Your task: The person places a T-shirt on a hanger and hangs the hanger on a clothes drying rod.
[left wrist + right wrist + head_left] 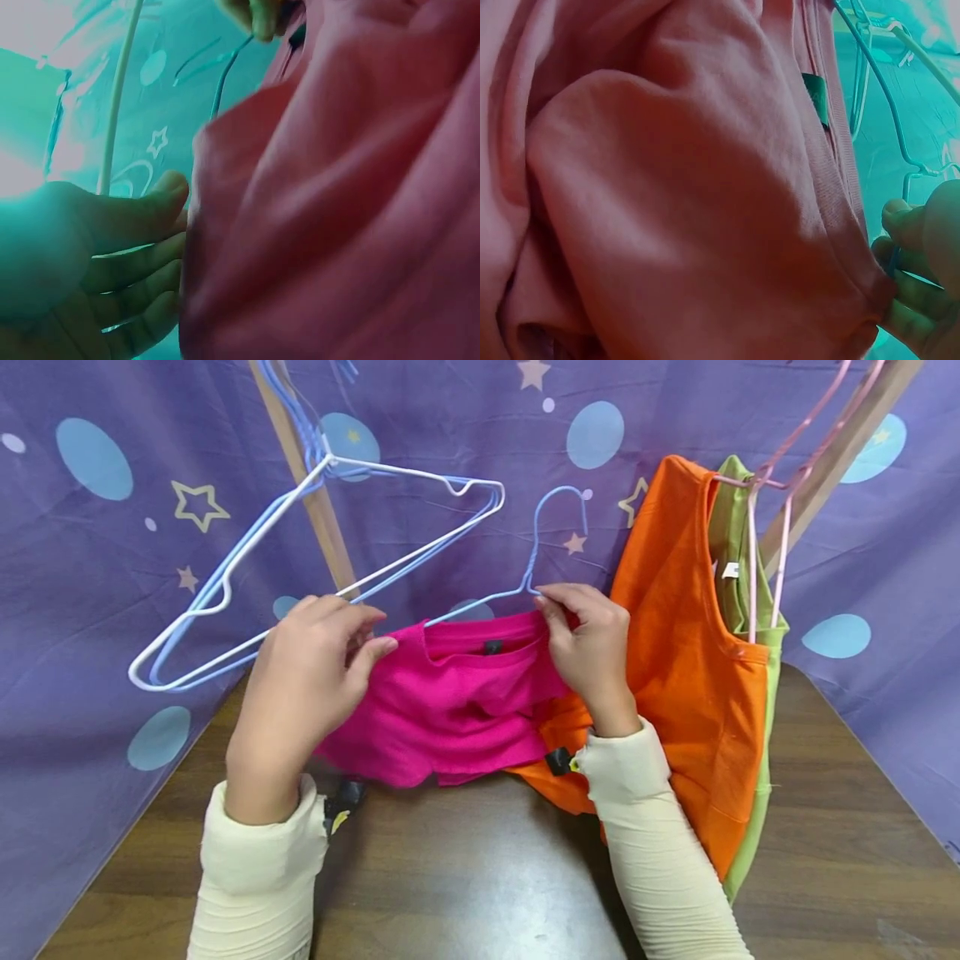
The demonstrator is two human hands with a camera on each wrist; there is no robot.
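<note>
A magenta T-shirt (457, 710) hangs from a light blue wire hanger (480, 602), its neckline and small dark tag facing me. My right hand (588, 639) pinches the hanger just right of its hook, at the shirt's collar. In the right wrist view, thumb and fingers (904, 225) close around the wire by the fabric. My left hand (307, 672) is at the shirt's left shoulder. Its thumb is extended and apart from the fingers in the left wrist view, beside the shirt edge (196, 225); whether the fingertips behind touch cloth is hard to tell.
A white hanger (247, 535) and several blue hangers (183, 610) hang from a wooden bar (322, 527) at left. On the right, an orange garment (675, 635) and a green one (757, 777) hang on pink hangers (780, 560). Below lies a brown wooden table (450, 877).
</note>
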